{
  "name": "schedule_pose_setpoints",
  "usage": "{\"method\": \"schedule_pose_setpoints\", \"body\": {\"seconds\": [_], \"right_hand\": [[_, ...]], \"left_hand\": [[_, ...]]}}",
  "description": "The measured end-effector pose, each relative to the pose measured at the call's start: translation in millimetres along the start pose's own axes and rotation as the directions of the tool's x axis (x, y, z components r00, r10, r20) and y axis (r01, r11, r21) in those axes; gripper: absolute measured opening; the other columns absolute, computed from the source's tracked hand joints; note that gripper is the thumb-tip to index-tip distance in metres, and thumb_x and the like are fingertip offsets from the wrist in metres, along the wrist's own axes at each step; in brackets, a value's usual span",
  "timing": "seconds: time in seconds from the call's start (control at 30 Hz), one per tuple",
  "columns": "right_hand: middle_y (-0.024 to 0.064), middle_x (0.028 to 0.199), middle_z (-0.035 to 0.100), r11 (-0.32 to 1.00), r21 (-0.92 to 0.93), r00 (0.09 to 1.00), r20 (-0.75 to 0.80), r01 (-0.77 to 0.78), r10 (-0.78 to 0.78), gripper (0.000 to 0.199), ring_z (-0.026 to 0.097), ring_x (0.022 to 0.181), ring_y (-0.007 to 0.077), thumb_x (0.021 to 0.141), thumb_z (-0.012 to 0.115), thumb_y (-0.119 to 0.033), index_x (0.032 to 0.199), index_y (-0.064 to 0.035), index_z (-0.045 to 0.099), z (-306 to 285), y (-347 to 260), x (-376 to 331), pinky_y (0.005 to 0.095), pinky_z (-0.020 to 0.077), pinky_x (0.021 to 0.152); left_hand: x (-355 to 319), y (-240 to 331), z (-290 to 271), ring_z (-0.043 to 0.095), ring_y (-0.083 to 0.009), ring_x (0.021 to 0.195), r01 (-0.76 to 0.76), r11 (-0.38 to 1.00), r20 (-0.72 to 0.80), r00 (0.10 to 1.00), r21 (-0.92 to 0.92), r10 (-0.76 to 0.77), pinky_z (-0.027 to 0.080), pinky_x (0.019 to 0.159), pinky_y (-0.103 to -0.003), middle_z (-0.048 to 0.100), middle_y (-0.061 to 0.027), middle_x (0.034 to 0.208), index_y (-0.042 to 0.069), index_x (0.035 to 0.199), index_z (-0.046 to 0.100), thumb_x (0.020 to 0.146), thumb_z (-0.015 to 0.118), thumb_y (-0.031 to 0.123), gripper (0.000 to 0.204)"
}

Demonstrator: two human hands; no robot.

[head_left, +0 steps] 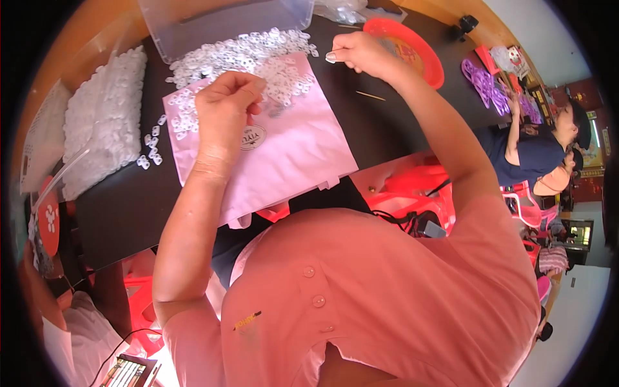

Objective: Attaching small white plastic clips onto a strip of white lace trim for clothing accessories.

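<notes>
The left hand hung over the far left part of the pink bag, fingers curled in; whether it held anything could not be told. The right hand, thumb and finger pinched together, seemed to grip a white piece, left of the red plate. A white heap of pieces covered the bag's far edge, beside the clear bin. A full sack lay left.
</notes>
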State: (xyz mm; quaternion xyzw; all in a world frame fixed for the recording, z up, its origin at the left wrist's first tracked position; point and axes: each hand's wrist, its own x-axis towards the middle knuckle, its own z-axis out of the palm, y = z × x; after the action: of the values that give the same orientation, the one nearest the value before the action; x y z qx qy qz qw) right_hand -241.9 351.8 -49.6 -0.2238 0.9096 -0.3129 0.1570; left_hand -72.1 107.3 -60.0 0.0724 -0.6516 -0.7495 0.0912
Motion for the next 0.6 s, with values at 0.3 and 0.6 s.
{"method": "schedule_pose_setpoints", "body": {"seconds": [0.3, 0.6], "right_hand": [[-0.0016, 0.058, 0.054, 0.837, 0.507, 0.950, 0.104, 0.205, -0.295, 0.021, 0.048, 0.050, 0.0057, 0.088, 0.067, -0.025, 0.079, -0.0053, 0.065, 44, -87, -47, 0.0213, 0.0313, 0.045], [-0.0019, 0.055, 0.053, 0.773, 0.590, 0.930, 0.095, 0.235, -0.356, 0.024, 0.048, 0.048, 0.0046, 0.087, 0.069, -0.024, 0.073, -0.0046, 0.064, 48, -91, -45, 0.0207, 0.0306, 0.044]], "left_hand": [[-8, 3, 6, 0.055, -0.0070, 0.066, -0.245, 0.964, 0.184, 0.957, 0.104, 0.223, 0.049, 0.063, -0.022, 0.061, -0.0003, 0.076, 0.001, 0.104, 0.065, 0.075, 0.075, -0.002, 0.031], [-11, 1, 10, 0.060, -0.0074, 0.070, -0.330, 0.944, 0.158, 0.931, -0.019, 0.329, 0.050, 0.064, -0.022, 0.064, -0.0025, 0.078, 0.000, 0.096, 0.064, 0.076, 0.077, -0.002, 0.024]]}}
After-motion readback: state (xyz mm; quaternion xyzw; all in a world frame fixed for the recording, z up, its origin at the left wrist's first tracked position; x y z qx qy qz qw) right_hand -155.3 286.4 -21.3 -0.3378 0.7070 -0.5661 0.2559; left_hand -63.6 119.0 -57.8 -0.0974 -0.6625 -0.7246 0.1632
